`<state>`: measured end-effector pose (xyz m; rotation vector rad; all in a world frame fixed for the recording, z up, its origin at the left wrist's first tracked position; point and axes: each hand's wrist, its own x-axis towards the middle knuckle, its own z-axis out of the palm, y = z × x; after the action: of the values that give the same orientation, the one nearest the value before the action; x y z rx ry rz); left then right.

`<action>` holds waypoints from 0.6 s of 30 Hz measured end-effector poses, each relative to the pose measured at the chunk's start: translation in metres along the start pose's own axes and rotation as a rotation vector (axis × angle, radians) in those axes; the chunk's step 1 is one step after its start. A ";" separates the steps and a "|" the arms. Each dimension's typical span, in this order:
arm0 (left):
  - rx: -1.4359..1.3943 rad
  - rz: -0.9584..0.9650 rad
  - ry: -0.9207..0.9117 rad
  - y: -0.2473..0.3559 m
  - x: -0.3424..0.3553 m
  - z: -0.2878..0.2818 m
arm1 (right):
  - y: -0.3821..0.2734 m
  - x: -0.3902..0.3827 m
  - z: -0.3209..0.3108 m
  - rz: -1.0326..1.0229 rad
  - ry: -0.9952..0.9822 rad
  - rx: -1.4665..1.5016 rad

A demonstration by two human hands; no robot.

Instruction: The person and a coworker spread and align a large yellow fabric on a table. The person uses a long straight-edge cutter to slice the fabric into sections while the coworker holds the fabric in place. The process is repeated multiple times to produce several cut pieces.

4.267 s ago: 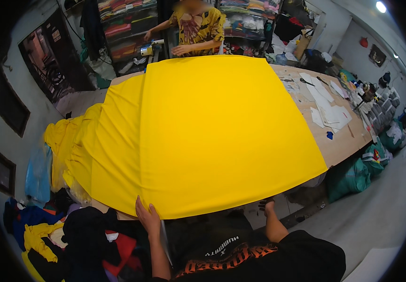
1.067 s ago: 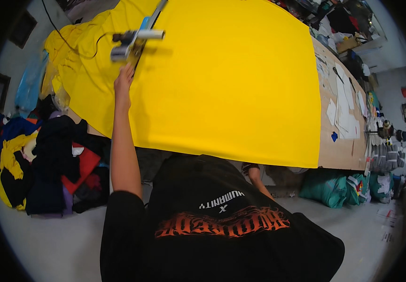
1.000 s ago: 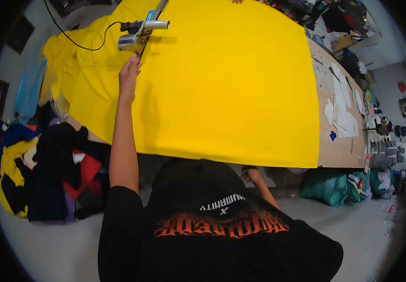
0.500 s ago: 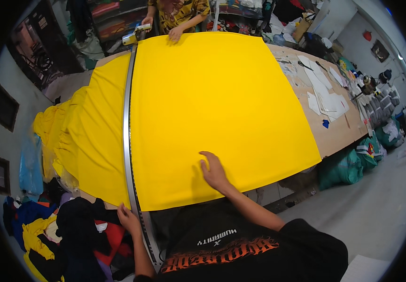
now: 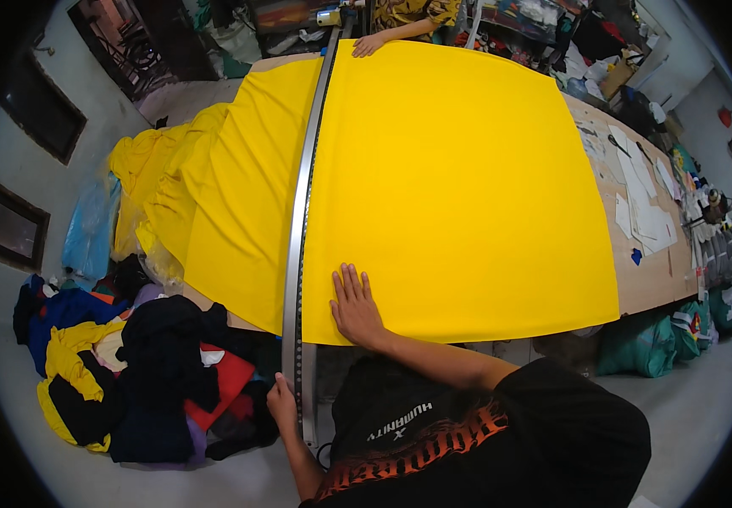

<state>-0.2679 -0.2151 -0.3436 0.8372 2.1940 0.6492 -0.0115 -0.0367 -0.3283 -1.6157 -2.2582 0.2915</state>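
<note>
A long metal rail (image 5: 302,186) with a perforated strip lies front to back across the yellow fabric (image 5: 459,186). The fabric is smooth right of it and wrinkled left of it. My right hand (image 5: 356,305) rests flat on the fabric just right of the rail, fingers apart. My left hand (image 5: 283,398) grips the rail's near end, which juts past the table edge. A cutting machine (image 5: 329,19) sits at the rail's far end. A co-worker's hand (image 5: 366,44) lies on the fabric's far edge, beside the rail.
The wooden table (image 5: 654,279) carries paper patterns (image 5: 641,220) and scissors at right. A heap of dark and coloured garments (image 5: 146,381) stands at lower left, near a blue plastic bundle (image 5: 86,229). Green sacks (image 5: 637,347) lie under the right end; stocked shelves stand behind.
The cutting machine, near my left hand a second ago, is at the far end. My left hand has drawn back to the rail's near end. My right hand has flattened on the fabric.
</note>
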 end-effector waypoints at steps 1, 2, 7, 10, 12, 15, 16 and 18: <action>-0.004 -0.015 -0.003 0.000 -0.002 -0.002 | -0.001 0.001 0.002 -0.002 0.005 -0.007; -0.008 -0.030 -0.007 0.001 -0.004 -0.003 | -0.003 0.001 0.004 -0.003 0.010 -0.023; -0.129 -0.040 -0.036 0.015 -0.015 -0.025 | -0.018 0.008 0.007 -0.045 -0.015 -0.032; -0.232 -0.082 -0.046 0.036 -0.025 -0.039 | -0.027 0.017 0.005 -0.114 -0.083 -0.015; -0.279 -0.124 -0.052 0.063 -0.039 -0.045 | -0.027 0.022 0.003 -0.285 -0.122 0.051; -0.216 -0.044 -0.020 0.048 -0.034 -0.045 | -0.022 0.030 0.004 -0.480 -0.252 0.104; -0.211 -0.035 -0.024 0.046 -0.033 -0.046 | -0.019 0.030 0.006 -0.536 -0.309 0.114; -0.208 -0.019 -0.027 0.044 -0.034 -0.045 | -0.003 0.020 0.000 -0.457 -0.201 0.051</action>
<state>-0.2658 -0.2185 -0.2723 0.7117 2.0654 0.8355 -0.0203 -0.0188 -0.3242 -1.0396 -2.6639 0.3994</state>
